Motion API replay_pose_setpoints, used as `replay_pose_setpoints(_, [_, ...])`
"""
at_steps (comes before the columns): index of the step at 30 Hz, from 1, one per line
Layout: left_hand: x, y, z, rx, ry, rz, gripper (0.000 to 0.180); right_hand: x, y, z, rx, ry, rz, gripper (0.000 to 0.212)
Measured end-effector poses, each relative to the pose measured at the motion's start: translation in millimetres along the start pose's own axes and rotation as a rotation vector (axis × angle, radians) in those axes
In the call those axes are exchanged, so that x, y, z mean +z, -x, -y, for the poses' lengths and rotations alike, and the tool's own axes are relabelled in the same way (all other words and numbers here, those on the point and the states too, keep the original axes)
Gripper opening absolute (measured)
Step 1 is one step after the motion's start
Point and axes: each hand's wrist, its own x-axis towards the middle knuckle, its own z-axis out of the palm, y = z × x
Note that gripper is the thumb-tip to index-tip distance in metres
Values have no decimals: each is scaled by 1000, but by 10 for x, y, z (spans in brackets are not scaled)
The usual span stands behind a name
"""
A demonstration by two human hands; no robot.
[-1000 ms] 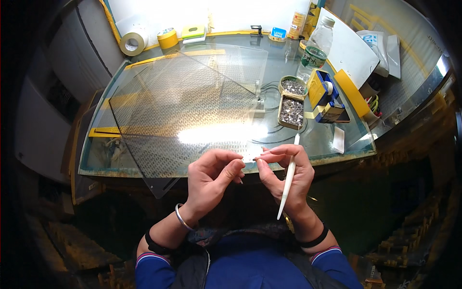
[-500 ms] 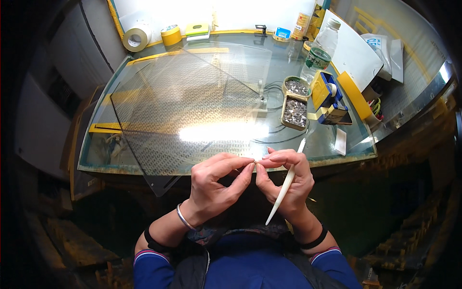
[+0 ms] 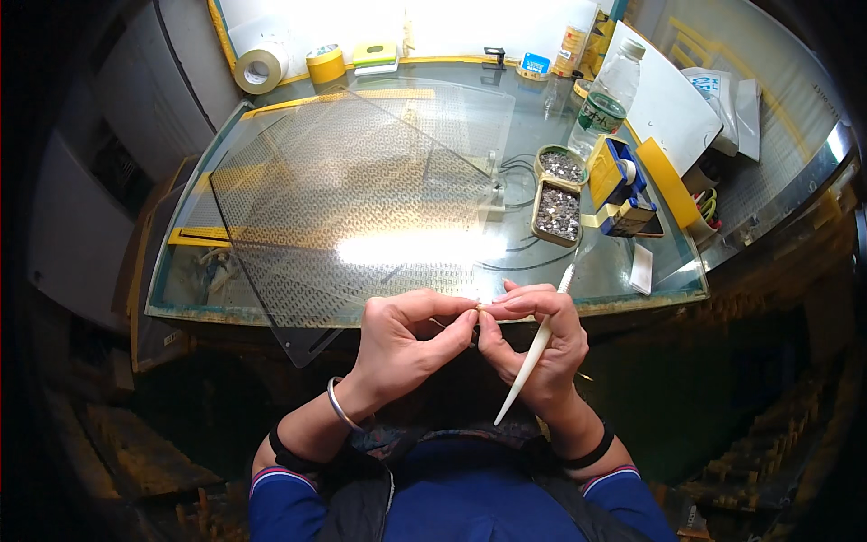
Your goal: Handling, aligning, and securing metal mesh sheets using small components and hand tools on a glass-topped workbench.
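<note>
My left hand (image 3: 408, 339) and my right hand (image 3: 542, 339) meet fingertip to fingertip just before the table's near edge. Thumb and forefinger of each are pinched together on one tiny pale piece (image 3: 480, 307), too small to name and mostly covered by the fingers. Across my right hand lies a white tapered handle tool (image 3: 527, 369), held between the fingers. Its blunt-pointed end slants down toward me, while a thin tip at the other end points away over the glass. A silver bangle circles my left wrist.
On the glass-topped table lies a clear patterned sheet (image 3: 343, 199) overhanging the near edge. Two small tins of grey bits (image 3: 556, 212), a blue and yellow tape dispenser (image 3: 623, 185), a plastic bottle (image 3: 607, 99) and a white card (image 3: 640, 269) stand at right. Tape rolls (image 3: 261, 71) line the back.
The hands keep the same pinch, with only slight finger movement. The lower end of the white tool has shifted slightly left and toward me.
</note>
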Motion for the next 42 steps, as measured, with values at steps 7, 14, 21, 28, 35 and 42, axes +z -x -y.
replay_pose_setpoints(7, [-6,-15,28,-71,75,14,15,-1,3,0,15,7,4,31])
replay_pose_setpoints(14, [-4,-16,27,-86,119,12,15,-6,-2,2,1,39,18,30])
replay_pose_setpoints(21, [-10,-31,19,-167,201,9,14,7,24,-19,31,-8,5,31])
replay_pose_setpoints(28, [-21,-21,24,-162,246,16,15,0,-9,-1,-11,15,21,31])
replay_pose_setpoints(35, [-11,-17,77,-82,120,8,15,5,-3,-15,-7,23,27,29])
replay_pose_setpoints(42, [-8,-7,58,-57,53,3,14,17,6,-8,27,6,25,29])
